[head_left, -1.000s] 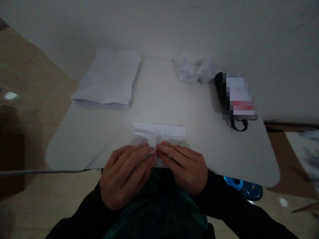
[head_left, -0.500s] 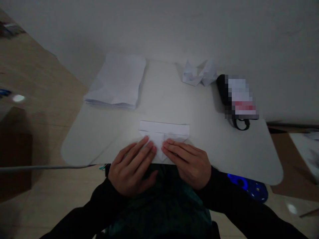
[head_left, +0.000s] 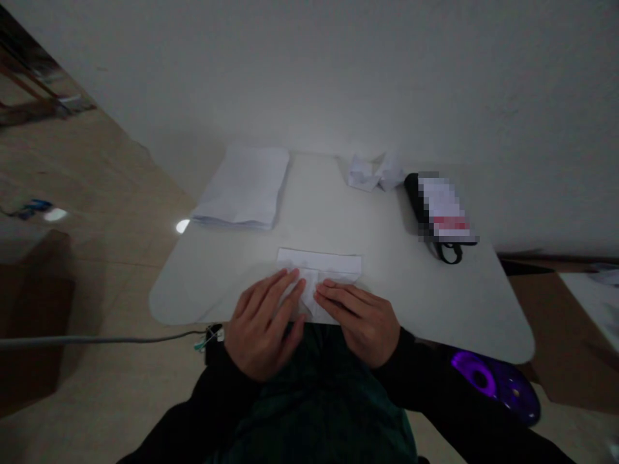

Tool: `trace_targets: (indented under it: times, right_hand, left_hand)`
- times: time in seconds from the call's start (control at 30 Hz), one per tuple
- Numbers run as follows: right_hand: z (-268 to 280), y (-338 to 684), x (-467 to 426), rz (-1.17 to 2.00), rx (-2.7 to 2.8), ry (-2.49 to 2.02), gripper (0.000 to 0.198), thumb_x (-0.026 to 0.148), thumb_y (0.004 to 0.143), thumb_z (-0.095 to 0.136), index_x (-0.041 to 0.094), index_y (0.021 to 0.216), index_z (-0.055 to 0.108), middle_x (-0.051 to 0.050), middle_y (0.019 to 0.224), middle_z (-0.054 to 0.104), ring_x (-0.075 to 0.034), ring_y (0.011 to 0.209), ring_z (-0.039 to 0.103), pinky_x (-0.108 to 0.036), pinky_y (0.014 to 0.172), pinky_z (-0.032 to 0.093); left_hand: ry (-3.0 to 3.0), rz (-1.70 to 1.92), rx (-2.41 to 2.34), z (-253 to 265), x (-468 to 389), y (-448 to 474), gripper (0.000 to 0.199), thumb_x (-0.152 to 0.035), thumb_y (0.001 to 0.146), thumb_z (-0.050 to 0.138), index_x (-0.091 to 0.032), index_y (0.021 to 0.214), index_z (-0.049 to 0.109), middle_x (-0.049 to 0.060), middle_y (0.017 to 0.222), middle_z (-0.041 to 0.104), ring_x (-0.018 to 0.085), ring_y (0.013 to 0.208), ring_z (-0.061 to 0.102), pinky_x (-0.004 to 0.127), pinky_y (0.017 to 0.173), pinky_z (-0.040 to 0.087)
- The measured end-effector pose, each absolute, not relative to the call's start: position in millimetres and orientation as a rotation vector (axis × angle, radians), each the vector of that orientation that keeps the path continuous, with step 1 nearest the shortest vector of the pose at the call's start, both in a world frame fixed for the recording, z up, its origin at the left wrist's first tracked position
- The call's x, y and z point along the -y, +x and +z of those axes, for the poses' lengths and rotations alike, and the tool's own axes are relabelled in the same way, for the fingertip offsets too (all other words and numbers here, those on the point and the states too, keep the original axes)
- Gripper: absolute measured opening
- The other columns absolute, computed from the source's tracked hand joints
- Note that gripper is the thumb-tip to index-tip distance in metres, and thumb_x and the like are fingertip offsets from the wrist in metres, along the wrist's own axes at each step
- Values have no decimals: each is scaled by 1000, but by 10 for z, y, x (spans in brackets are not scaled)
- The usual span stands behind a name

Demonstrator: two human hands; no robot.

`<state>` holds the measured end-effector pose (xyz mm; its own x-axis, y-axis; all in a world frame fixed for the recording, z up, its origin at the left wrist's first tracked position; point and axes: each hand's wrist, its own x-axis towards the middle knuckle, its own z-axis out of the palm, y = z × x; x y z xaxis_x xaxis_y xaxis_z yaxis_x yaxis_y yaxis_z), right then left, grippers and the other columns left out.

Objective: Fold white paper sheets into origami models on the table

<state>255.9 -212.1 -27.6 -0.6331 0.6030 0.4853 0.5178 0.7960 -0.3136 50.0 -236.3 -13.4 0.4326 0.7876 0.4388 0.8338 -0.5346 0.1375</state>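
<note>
A folded sheet of white paper [head_left: 333,263] lies at the table's near edge, with a flat strip along its far side and a pointed part toward me. My left hand [head_left: 265,322] rests on its left half, fingers stretched out and laid flat, the thumb apart. On the other half, my right hand [head_left: 360,319] has its fingers pressed together, their tips at the paper's middle seam. Its thumb is hidden under the fingers. Both hands partly cover the paper's near part.
A stack of white paper [head_left: 246,187] lies at the back left of the white table [head_left: 329,219]. Folded paper pieces [head_left: 374,174] stand by the wall. Right of them is a black case [head_left: 420,203] with a blurred top. A purple-lit device [head_left: 503,383] shows below the table, and a grey cable [head_left: 120,339] at left.
The view has tilted up, so the table sits lower in it. My left fingers have shifted slightly inward over the paper; my right hand stays on it. The device's light went from blue to purple.
</note>
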Motion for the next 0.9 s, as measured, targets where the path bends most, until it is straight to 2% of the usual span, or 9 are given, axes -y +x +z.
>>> trace_targets:
  times: [0.17, 0.3, 0.4, 0.47, 0.6, 0.73, 0.83, 0.9]
  right_hand:
    - [-214, 2518, 2156, 228, 2382, -918, 39, 6, 84, 41, 14, 118, 57, -9, 113, 63, -18, 110, 54, -33, 89, 52]
    - [-96, 2482, 2130, 220, 2459, -939, 35, 8, 83, 41, 11, 112, 61, -10, 108, 64, -20, 98, 55, -33, 79, 54]
    - [23, 2494, 1983, 300, 2601, -838, 30, 8, 80, 44, 11, 103, 64, -10, 97, 66, -19, 89, 56, -35, 76, 53]
    - [86, 2536, 1812, 422, 2678, -724, 30, 7, 77, 47, 15, 100, 65, -7, 100, 66, -19, 94, 55, -35, 82, 50]
    - [66, 2645, 1440, 494, 2786, -481, 39, 6, 72, 47, 17, 106, 62, -3, 113, 64, -21, 115, 50, -41, 96, 40]
    - [-103, 2644, 1320, 496, 2757, -386, 43, 2, 76, 42, 16, 112, 58, -7, 120, 60, -17, 110, 52, -38, 91, 43]
    - [-195, 2567, 1414, 399, 2639, -406, 32, 5, 85, 38, 9, 109, 59, -12, 110, 63, -17, 99, 52, -33, 83, 47]
    - [-218, 2539, 1457, 328, 2611, -514, 29, 10, 89, 38, 9, 109, 60, -11, 104, 65, -17, 92, 52, -31, 78, 47]
  left_hand:
    - [-2531, -825, 1463, -239, 2491, 735, 34, -18, 80, 55, -11, 113, 56, 14, 121, 59, 28, 118, 51, 42, 90, 46]
    - [-2497, -888, 1515, -202, 2415, 733, 16, -12, 80, 55, -14, 94, 62, 9, 109, 66, 23, 111, 56, 37, 88, 48]
    - [-2633, -881, 1533, -135, 2302, 637, 10, -15, 82, 55, -18, 88, 62, 4, 106, 67, 19, 110, 58, 36, 90, 47]
    - [-2787, -833, 1538, -102, 2198, 534, 9, -18, 83, 55, -21, 88, 62, 1, 108, 67, 17, 110, 58, 39, 94, 44]
    - [-2988, -728, 1440, -91, 1939, 321, 12, -20, 86, 52, -26, 88, 62, -4, 109, 67, 14, 109, 58, 44, 102, 34]
    - [-2745, -792, 1433, -107, 1785, 303, 23, -10, 87, 43, -22, 90, 63, 1, 109, 67, 16, 101, 62, 41, 93, 42]
    - [-2644, -799, 1387, -106, 1840, 456, 25, -8, 85, 41, -16, 94, 63, 8, 108, 66, 20, 97, 63, 38, 81, 48]
    - [-2626, -790, 1400, -104, 1927, 564, 26, -11, 83, 46, -11, 104, 60, 11, 108, 66, 22, 102, 60, 38, 84, 49]
